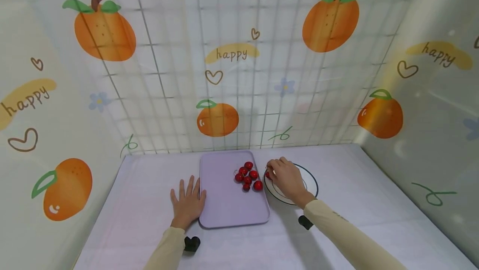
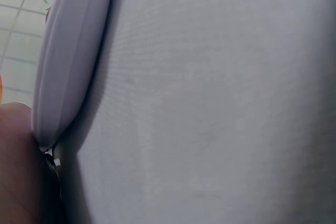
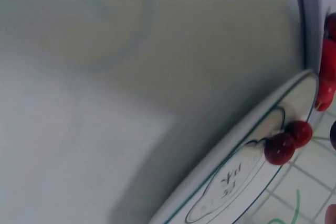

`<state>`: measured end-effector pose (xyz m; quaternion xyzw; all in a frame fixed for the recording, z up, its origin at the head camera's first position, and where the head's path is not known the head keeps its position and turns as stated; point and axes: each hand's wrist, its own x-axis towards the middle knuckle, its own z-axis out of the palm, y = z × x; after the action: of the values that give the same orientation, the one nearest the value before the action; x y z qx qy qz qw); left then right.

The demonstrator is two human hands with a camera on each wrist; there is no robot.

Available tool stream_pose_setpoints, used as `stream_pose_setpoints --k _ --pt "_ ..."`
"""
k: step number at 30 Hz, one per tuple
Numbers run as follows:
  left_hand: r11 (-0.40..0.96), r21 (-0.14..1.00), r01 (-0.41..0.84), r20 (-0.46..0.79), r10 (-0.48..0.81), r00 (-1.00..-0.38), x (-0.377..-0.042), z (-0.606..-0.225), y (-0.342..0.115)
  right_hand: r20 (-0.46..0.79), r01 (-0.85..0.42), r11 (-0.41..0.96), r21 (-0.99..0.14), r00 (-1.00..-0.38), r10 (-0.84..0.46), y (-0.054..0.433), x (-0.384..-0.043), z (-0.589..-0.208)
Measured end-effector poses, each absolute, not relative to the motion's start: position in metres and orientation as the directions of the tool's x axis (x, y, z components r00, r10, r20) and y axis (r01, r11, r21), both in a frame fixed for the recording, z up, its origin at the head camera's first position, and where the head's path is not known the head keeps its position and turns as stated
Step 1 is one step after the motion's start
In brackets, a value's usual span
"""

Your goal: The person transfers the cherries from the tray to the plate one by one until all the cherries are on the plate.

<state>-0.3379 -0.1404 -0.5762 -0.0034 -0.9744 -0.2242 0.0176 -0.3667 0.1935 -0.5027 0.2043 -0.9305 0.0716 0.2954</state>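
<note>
My left hand (image 1: 187, 207) lies flat with fingers spread, its thumb side at the left edge of a lilac tray (image 1: 220, 195). Several red cherries (image 1: 247, 180) sit in a cluster toward the tray's right side. Over the left part of a white plate (image 1: 310, 184) with a dark rim, my right hand (image 1: 288, 178) has its fingers bent down and pinches a cherry (image 3: 333, 135), which only partly shows at the edge of the right wrist view. Two more cherries (image 3: 281, 148) rest on the plate below it. The fingers hide part of the plate in the head view.
A white cloth (image 1: 149, 170) covers the table. Behind it and at both sides hang curtains (image 1: 164, 87) printed with oranges, over a wire grid at the back. A black heart-shaped piece (image 1: 192, 244) shows beside the left sleeve, another (image 1: 306, 222) beside the right.
</note>
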Motion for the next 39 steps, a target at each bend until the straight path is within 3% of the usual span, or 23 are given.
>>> stream_pose_setpoints --k 13,27,34,39 --pt "0.905 0.426 0.015 0.044 -0.004 -0.999 -0.343 -0.585 -0.142 0.577 -0.4 0.916 -0.034 -0.756 -0.309 0.211 -0.369 -0.504" --pt "0.9 0.436 0.006 0.027 -0.006 -1.0 -0.334 -0.569 -0.14 0.519 -0.467 0.883 0.042 -0.745 -0.419 0.212 -0.366 -0.519" --pt "0.896 0.444 0.013 0.044 -0.007 -0.999 -0.336 -0.572 -0.14 0.518 -0.491 0.867 0.085 -0.721 -0.46 0.208 -0.367 -0.525" --pt "0.894 0.447 0.019 0.059 -0.008 -0.998 -0.338 -0.578 -0.141 0.499 -0.48 0.872 0.092 -0.736 -0.458 0.205 -0.367 -0.529"
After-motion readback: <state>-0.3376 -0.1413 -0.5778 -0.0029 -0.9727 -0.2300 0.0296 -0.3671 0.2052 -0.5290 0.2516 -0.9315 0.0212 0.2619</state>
